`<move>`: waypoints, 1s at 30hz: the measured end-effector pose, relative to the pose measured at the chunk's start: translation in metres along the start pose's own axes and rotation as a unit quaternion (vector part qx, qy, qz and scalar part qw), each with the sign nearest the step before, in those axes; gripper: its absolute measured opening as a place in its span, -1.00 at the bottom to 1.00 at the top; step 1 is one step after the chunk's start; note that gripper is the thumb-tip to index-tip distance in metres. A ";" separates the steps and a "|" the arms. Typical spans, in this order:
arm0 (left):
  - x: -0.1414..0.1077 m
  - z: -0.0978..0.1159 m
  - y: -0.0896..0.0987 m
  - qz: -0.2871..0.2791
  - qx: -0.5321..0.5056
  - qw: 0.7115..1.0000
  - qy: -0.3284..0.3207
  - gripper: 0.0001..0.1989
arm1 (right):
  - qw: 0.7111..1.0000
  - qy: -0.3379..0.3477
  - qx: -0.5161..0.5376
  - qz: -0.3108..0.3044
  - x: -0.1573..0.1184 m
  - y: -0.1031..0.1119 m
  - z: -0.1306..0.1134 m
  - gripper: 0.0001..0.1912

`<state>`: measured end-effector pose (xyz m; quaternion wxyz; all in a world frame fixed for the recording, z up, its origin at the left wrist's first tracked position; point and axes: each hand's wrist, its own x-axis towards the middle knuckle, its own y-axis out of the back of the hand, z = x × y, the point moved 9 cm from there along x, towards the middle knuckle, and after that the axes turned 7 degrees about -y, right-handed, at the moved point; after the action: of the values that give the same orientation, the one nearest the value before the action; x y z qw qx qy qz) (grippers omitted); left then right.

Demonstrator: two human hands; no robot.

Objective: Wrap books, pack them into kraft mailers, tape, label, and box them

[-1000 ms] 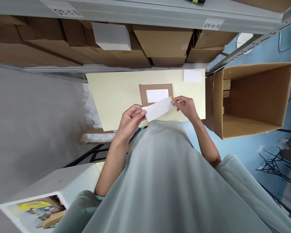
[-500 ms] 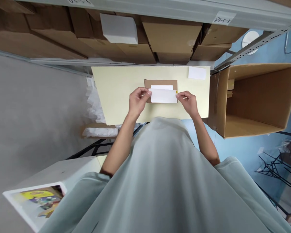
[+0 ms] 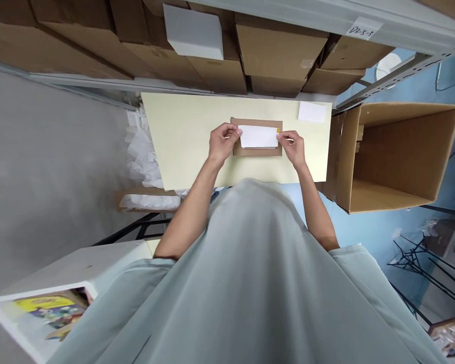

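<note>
we saw the white paper strip [image 3: 260, 136] pinched at its left end by the left hand [image 3: 220, 145] and at its right by the right hand [image 3: 294, 148], neither nearer, its long axis roughly parallel to the far edge of the table [image 3: 189, 136]. we found it over the brown packet [image 3: 258, 152], between far and near edges, blank except for a yellow mark [image 3: 278, 130].

There are two hands [image 3: 223, 143] [image 3: 293, 148], one yellow-marked label [image 3: 258, 136] and one brown parcel [image 3: 258, 152].
</note>
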<state>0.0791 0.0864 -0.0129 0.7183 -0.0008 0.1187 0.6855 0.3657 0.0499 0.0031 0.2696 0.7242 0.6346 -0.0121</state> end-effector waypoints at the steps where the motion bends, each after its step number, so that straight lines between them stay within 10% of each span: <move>1: -0.001 -0.003 0.000 0.001 0.001 1.000 0.002 -0.70 | 1.000 -0.004 0.006 0.001 -0.001 -0.001 0.003 -0.75; 30: 0.001 -0.042 -0.001 0.011 0.027 1.000 0.000 -0.64 | 1.000 -0.004 0.008 0.013 0.004 -0.017 0.040 -0.57</move>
<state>0.0729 0.0808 -0.0537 0.7106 0.0195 0.1373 0.6898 0.3640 0.0383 -0.0395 0.2666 0.7346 0.6237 -0.0166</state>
